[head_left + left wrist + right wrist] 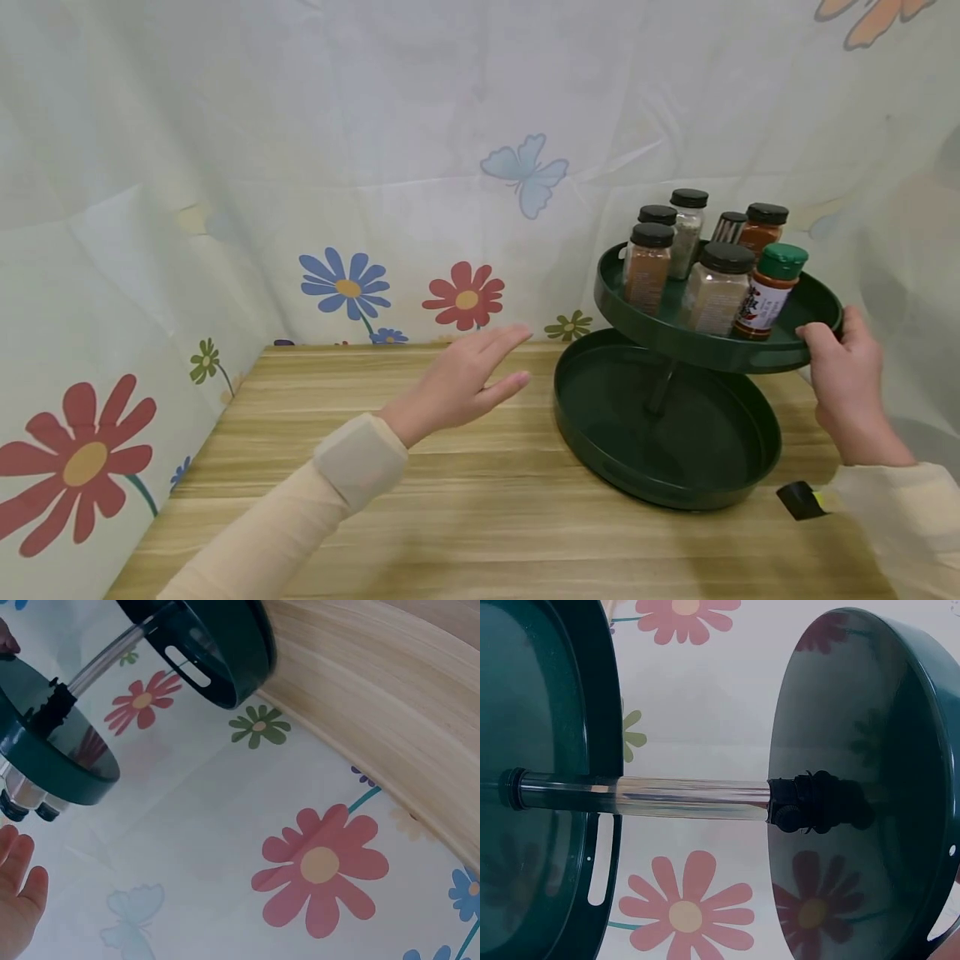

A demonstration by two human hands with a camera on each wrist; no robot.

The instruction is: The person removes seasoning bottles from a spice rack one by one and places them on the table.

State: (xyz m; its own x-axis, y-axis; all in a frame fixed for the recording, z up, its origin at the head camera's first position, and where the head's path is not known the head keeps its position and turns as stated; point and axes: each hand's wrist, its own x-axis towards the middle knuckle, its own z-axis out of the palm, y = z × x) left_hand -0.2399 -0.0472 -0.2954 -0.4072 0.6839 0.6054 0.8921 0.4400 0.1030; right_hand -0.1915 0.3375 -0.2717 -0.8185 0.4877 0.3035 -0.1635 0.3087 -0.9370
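A dark green two-tier turntable stands at the right of the head view. Its upper tray (686, 342) carries several spice jars (647, 271) with black lids and one green-capped bottle (763, 296). My right hand (851, 379) grips the upper tray's right rim, thumb over the edge; only a sliver of that hand shows in the right wrist view. Bare inside, the lower tray (611, 462) sits on the table, joined by a clear post (694, 798). My left hand (465, 375) hovers left of the turntable, fingers extended, touching nothing.
The wood-grain table (465, 500) runs up to a white curtain (420, 125) printed with flowers and butterflies. A small black strap end (801, 500) hangs by the right sleeve. Oval cut-outs (601, 862) pierce the tray walls.
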